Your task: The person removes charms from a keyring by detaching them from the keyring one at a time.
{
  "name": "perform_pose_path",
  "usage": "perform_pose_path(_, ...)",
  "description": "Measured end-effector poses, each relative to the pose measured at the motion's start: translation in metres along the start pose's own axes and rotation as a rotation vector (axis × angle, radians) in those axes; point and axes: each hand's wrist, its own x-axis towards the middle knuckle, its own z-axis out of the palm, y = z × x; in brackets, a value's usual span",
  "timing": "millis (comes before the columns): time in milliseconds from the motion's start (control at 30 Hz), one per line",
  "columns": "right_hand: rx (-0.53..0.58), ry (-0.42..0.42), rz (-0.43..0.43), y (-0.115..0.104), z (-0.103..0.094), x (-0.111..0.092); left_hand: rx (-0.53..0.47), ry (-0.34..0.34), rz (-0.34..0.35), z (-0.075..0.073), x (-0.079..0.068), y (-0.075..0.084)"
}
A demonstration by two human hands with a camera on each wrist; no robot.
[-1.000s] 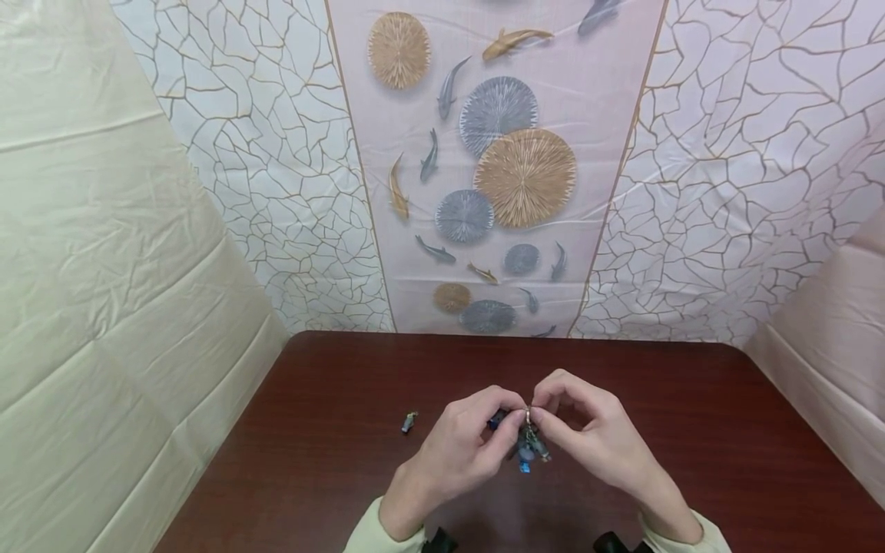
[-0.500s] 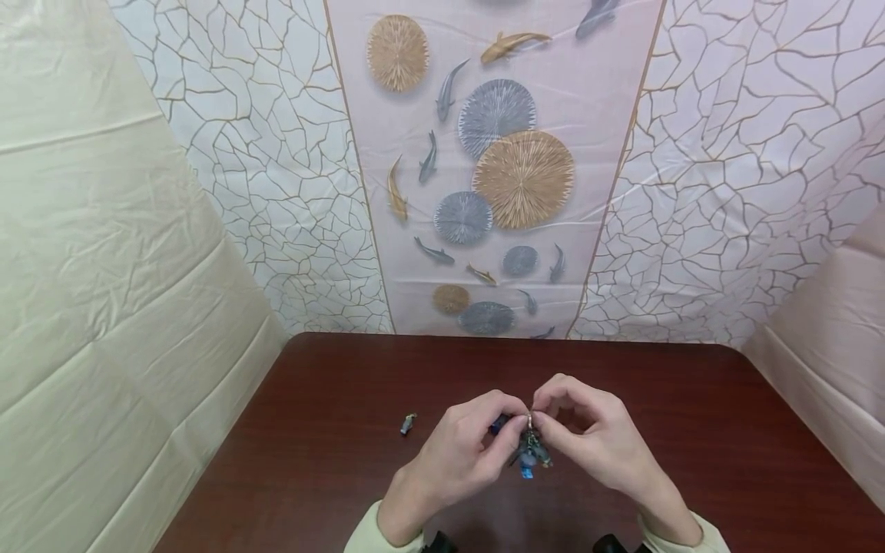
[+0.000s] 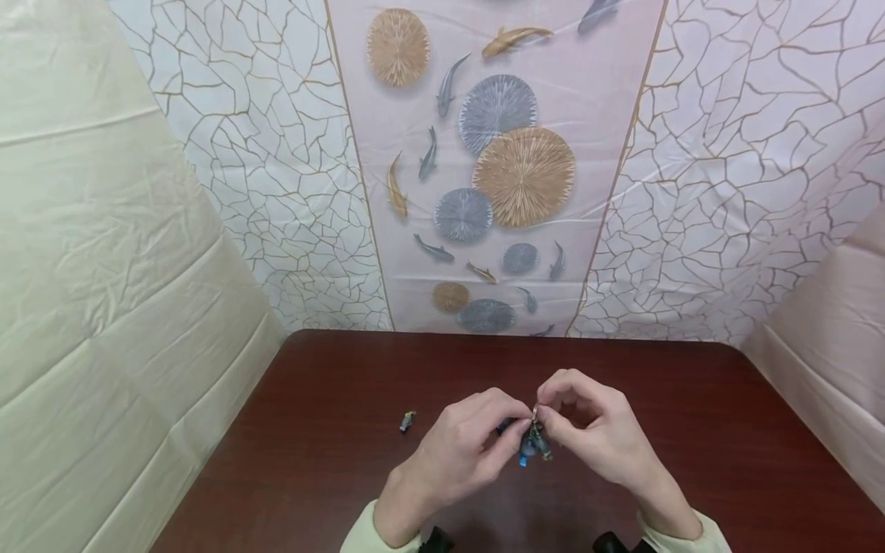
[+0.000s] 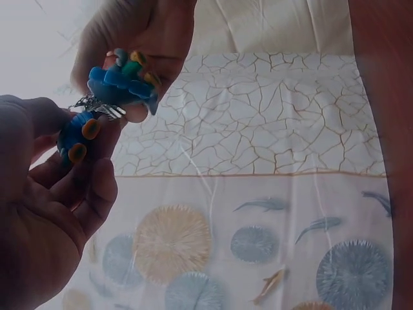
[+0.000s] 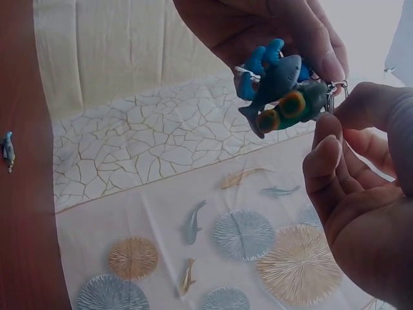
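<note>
Close together above the table, my left hand [image 3: 463,442] and right hand [image 3: 594,430] both pinch a keychain at its metal ring [image 3: 535,412]. Small charms hang below in a bunch [image 3: 534,445]. In the right wrist view, they include a grey shark charm [image 5: 277,81], blue pieces and a green piece with orange-rimmed discs [image 5: 292,103]. Another blue charm with orange discs [image 4: 80,139] lies by my left fingers in the left wrist view. Fingertips cover part of the ring, so whether it is spread apart cannot be seen.
A single small charm [image 3: 407,421] lies on the dark red-brown table [image 3: 332,384], left of my hands. Behind the table hangs a patterned cloth [image 3: 276,192], with plain cream cloth [image 3: 138,307] along the left side.
Both hands have shifted slightly to the right with the keychain, and the charms swing a little below it. The loose charm on the table has stayed in place.
</note>
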Motion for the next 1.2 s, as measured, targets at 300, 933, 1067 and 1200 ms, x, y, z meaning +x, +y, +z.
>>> perform_pose_path(300, 0.023, 0.011, 0.011, 0.0006, 0.0012, 0.0007, 0.031, -0.016, 0.021, -0.0008, 0.0001, -0.0016)
perform_pose_path(933, 0.126, -0.088, -0.018, 0.0022, 0.0019, 0.0015, -0.041, 0.011, -0.047, -0.0021, -0.0018, -0.0026)
perform_pose_path(1067, 0.076, -0.095, 0.022, -0.0009, 0.0023, 0.0008, -0.058, 0.022, -0.061, -0.0019, -0.0024, -0.0036)
perform_pose_path(1200, -0.036, -0.108, 0.114, -0.0054, 0.0014, 0.0002, -0.103, 0.019, -0.089, -0.0017, -0.0029, -0.0058)
